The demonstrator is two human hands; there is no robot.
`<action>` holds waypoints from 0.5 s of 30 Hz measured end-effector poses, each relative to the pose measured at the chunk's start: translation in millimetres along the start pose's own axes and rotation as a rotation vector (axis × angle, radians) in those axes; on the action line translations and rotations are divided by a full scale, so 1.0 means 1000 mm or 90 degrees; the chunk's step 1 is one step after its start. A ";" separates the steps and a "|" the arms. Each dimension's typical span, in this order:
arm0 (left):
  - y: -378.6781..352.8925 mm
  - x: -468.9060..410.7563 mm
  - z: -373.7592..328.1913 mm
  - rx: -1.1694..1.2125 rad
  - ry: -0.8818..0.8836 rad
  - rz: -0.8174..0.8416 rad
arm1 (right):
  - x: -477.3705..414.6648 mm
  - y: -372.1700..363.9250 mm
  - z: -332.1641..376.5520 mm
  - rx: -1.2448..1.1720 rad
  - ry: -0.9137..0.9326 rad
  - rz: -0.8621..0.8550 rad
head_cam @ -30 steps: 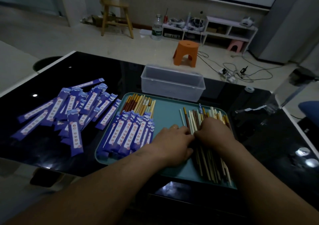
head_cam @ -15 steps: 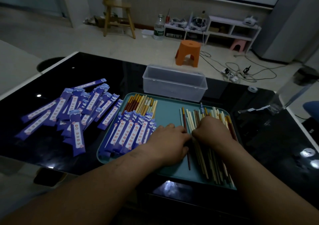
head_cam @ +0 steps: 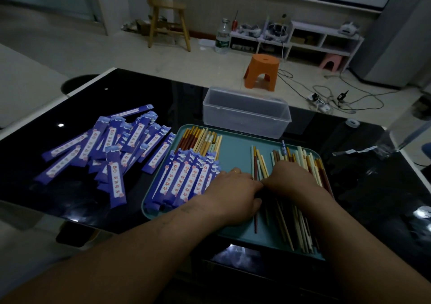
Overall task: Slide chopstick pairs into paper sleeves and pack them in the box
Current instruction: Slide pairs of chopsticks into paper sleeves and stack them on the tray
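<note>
Black bench point(head_cam: 163, 98): paper sleeves point(head_cam: 112, 154) lie toward its left edge. Teal tray point(head_cam: 235, 149) at the near edge carries sleeved pairs point(head_cam: 186, 177). Left hand point(head_cam: 233, 194) fingers point(head_cam: 247, 180) lie flat on loose chopsticks point(head_cam: 256, 163). Box point(head_cam: 245, 115) stands behind the tray. Right hand point(head_cam: 291, 180) fingers hidden, state undeterminable.

The light is dim. A glossy black glass table point(head_cam: 70, 108) fills the foreground. On the pale tiled floor point(head_cam: 93, 52), a round orange plastic stool point(head_cam: 262, 70) stands at 12 o'clock, a light wooden chair point(head_cam: 168, 12) at 11, and a low white shelf unit point(head_cam: 326, 40) at 1.
</note>
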State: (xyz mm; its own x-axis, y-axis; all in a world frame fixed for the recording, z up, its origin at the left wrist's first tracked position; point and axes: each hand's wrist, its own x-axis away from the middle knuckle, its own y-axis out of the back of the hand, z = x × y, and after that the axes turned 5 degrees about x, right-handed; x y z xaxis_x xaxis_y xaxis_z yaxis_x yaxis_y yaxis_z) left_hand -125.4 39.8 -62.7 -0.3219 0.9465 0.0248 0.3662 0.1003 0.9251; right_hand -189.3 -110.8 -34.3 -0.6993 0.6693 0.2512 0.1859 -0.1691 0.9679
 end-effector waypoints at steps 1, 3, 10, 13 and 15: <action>0.001 0.001 0.000 0.006 0.000 -0.001 | 0.000 -0.001 -0.001 -0.011 -0.002 -0.001; 0.003 0.002 -0.001 0.023 -0.001 -0.001 | 0.000 -0.002 -0.001 -0.036 -0.003 -0.004; 0.008 0.003 -0.012 0.149 0.037 -0.003 | -0.007 0.017 -0.007 -0.154 -0.006 0.008; 0.012 0.000 -0.019 0.296 0.081 -0.023 | -0.005 0.033 -0.015 -0.374 0.029 -0.034; 0.017 0.000 -0.023 0.488 0.105 0.005 | -0.001 0.040 -0.013 -0.536 0.066 -0.113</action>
State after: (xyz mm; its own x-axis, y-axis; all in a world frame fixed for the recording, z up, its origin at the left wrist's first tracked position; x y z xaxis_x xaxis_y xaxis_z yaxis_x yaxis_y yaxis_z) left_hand -139.5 34.8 -38.2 -0.4198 0.8965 0.1418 0.8504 0.3339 0.4067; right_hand -190.4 -127.9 4.7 -0.7363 0.6743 0.0559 -0.4766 -0.5755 0.6645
